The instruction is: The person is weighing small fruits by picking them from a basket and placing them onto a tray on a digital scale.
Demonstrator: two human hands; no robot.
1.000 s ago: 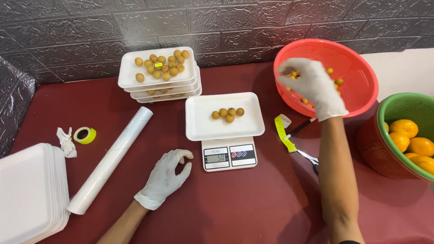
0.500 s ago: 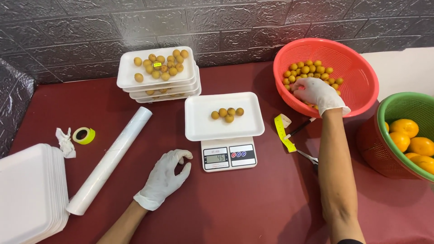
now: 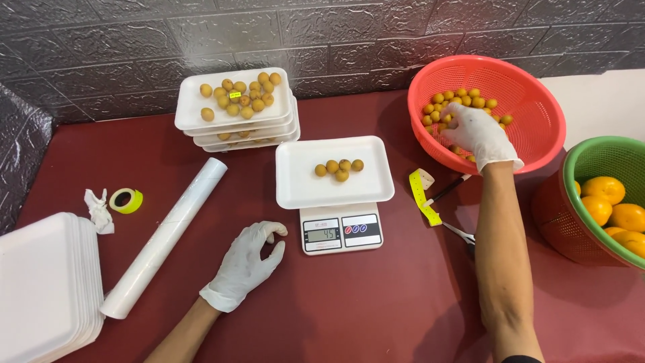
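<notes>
My right hand (image 3: pixel 480 138), in a white glove, reaches into the red plastic basket (image 3: pixel 531 101). Its fingers are bent down onto a pile of small yellow-brown fruits (image 3: pixel 457 101); its palm is hidden, so I cannot see whether it holds any. My gloved left hand (image 3: pixel 245 265) rests on the dark red table just left of the white digital scale (image 3: pixel 340 232), fingers loosely apart and holding nothing. A white foam tray (image 3: pixel 302 181) with several of the small fruits (image 3: pixel 338 168) sits on the scale.
A stack of filled foam trays (image 3: pixel 232 111) stands at the back. A cling-film roll (image 3: pixel 164 235), yellow tape roll (image 3: pixel 126 200) and empty tray stack (image 3: pixel 44 289) lie left. A yellow label strip (image 3: pixel 422 195) and scissors (image 3: pixel 460 232) lie beside the scale. A green basket of oranges (image 3: pixel 605 202) is at right.
My right hand has come down from above the red basket's near rim into the basket, onto the fruit pile. My left hand has stayed in place.
</notes>
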